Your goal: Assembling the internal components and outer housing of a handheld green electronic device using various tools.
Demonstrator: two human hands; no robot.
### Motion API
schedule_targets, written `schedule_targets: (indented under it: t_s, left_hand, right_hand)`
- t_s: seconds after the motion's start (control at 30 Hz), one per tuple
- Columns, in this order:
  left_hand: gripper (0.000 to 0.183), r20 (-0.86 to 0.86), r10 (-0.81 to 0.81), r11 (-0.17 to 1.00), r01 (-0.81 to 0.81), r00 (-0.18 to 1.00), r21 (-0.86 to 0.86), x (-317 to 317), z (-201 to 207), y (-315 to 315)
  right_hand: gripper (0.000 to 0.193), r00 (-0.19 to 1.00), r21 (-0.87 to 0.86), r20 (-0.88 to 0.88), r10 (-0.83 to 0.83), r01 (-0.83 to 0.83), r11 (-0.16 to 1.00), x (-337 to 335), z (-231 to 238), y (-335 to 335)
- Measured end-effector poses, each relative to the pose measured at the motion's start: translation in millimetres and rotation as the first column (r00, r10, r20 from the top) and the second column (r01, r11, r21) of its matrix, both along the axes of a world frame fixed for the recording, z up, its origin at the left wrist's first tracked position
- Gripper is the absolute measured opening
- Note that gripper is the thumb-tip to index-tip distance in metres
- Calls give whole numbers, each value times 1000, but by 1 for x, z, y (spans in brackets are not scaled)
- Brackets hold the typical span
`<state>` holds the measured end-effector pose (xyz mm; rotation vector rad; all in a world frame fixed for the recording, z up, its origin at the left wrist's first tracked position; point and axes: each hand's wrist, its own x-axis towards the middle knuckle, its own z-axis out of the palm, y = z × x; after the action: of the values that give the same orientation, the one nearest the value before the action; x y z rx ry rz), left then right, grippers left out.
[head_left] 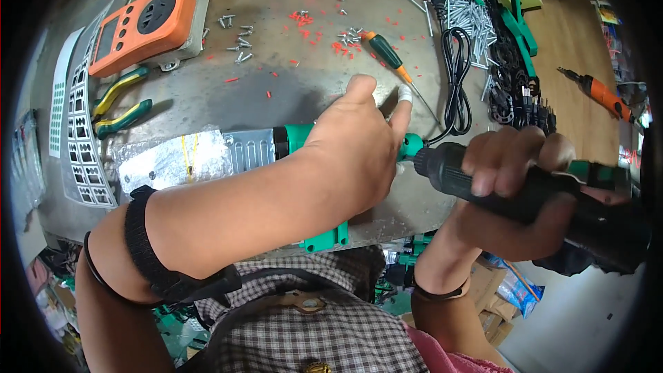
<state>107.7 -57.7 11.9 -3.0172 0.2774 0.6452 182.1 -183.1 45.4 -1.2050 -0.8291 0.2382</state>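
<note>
My left hand [356,141] lies over a green power tool [295,137], with white tape round one finger; most of the tool is hidden under the hand and forearm. Its grey ribbed metal part [250,152] points left, next to a crinkled clear plastic and foil piece [173,160]. In my right hand [514,173] is a black electric screwdriver [449,169], held level. Its front end meets the tool's green right end, where a black power cord [456,90] runs out in a coil. Beyond my left fingers rests a hand screwdriver [387,54] with a green and orange handle.
An orange meter with a socket [148,27] and green-yellow pliers [121,107] lie at left beside a sticker sheet [84,159]. Small screws [240,43] and red bits [302,19] are scattered ahead. Long metal pins [463,7] are heaped far right. An orange tool [604,97] lies at right.
</note>
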Motion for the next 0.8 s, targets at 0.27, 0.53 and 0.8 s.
schedule_targets:
  t_s: [0.27, 0.53, 0.8]
  left_hand:
    - [76, 126, 109, 990, -97, 986, -98, -5, -5, -3]
    - [77, 177, 151, 980, -124, 973, -154, -8, -8, 0]
    - [73, 444, 238, 920, -53, 864, -389, -14, -26, 6]
  right_hand:
    - [45, 984, 58, 26, 175, -176, 983, 35, 27, -14]
    - [29, 967, -106, -50, 250, -254, 961, 28, 8, 9]
    - [44, 946, 17, 322, 39, -47, 999, 23, 65, -29]
